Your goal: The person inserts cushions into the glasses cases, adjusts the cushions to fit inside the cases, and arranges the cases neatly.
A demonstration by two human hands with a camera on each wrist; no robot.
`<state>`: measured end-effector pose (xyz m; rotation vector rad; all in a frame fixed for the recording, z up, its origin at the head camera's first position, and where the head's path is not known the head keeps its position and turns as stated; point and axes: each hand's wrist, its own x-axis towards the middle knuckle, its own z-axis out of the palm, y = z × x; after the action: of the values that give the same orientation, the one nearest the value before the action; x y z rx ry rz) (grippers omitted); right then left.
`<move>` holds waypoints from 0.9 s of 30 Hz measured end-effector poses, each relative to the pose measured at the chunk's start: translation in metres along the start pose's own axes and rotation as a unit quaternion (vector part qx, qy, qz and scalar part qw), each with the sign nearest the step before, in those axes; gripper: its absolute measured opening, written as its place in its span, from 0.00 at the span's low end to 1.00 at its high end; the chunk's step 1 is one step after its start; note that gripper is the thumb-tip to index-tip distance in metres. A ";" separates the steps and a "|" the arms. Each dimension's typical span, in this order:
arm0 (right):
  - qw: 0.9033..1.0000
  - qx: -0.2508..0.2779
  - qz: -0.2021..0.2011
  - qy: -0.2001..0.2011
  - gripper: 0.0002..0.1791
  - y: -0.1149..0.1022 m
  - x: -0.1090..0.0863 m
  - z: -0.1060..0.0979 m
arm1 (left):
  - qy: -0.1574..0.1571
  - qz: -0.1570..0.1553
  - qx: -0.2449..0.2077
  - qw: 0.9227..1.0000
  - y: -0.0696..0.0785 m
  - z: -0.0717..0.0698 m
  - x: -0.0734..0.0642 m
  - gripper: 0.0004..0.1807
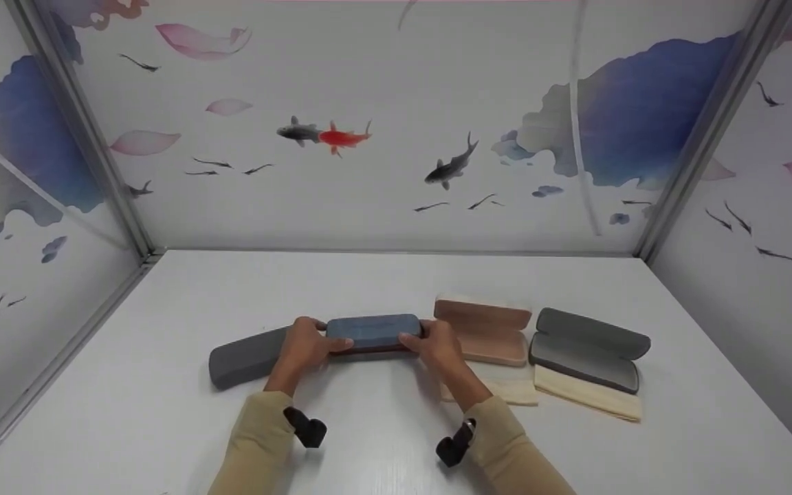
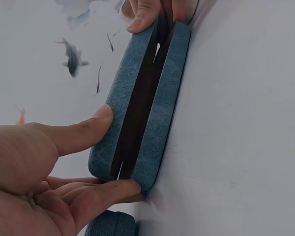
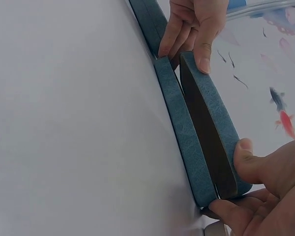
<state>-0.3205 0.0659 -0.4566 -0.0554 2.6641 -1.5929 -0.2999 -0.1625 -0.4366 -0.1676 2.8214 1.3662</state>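
A blue glasses case [image 1: 373, 331] sits partway open in front of me, with its long front gap facing my side. In the left wrist view the dark inside of this case [image 2: 162, 118] shows between lid and base. My left hand [image 1: 304, 348] grips its left end, thumb on the lid and fingers at the end of the base. At the opposite end my right hand [image 1: 439, 348] holds it likewise, its thumb [image 3: 246, 157] against the lid. A closed glasses case [image 1: 248, 357], grey-looking in the head view, lies just left of the left hand.
To the right lie an open pink glasses case [image 1: 492, 348] and an open grey glasses case [image 1: 592, 361]. A folded cream cloth [image 1: 588, 393] lies before the grey one, another cream cloth [image 1: 509, 393] before the pink. Printed panels [image 1: 396, 220] enclose the white table [image 1: 368, 440].
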 end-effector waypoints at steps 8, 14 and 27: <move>1.000 -0.003 0.008 -0.010 0.22 0.001 0.002 0.000 | 0.007 -0.006 0.007 1.000 -0.002 0.002 0.001 0.35; 1.000 -0.008 -0.007 -0.011 0.24 0.003 0.001 -0.001 | 0.006 -0.003 0.000 1.000 -0.002 0.003 0.001 0.35; 1.000 -0.024 -0.015 -0.001 0.12 -0.001 -0.006 -0.003 | 0.007 0.014 0.016 1.000 -0.001 0.002 0.000 0.35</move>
<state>-0.3151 0.0681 -0.4540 -0.0984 2.7133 -1.5364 -0.3000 -0.1612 -0.4389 -0.1367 2.8656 1.3296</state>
